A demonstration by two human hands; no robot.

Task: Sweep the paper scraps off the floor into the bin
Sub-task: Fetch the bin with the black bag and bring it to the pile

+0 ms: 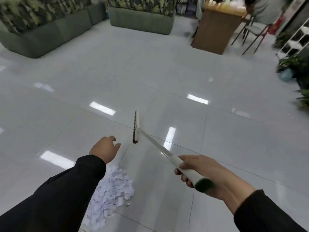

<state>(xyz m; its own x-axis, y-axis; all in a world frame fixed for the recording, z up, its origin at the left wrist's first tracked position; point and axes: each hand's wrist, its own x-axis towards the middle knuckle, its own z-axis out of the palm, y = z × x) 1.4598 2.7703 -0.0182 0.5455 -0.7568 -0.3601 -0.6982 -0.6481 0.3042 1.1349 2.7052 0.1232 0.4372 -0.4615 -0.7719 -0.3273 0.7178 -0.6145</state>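
Observation:
A pile of white paper scraps (112, 193) lies on the glossy tiled floor (184, 81), partly hidden under my left sleeve. My right hand (199, 171) grips the white, green-tipped handle of a broom. Its brush head (135, 127) rests on the floor beyond the pile, dark bristles facing left. My left hand (105, 148) hovers above the floor with loosely curled fingers and holds nothing. It is left of the brush head and above the far end of the pile. No bin is in view.
Green planter boxes (142, 20) with foliage line the far side and the left. A wooden counter (215, 29) and a dark chair (252, 30) stand at the back right. Potted plants (291, 66) and a white shelf (296, 39) crowd the right edge.

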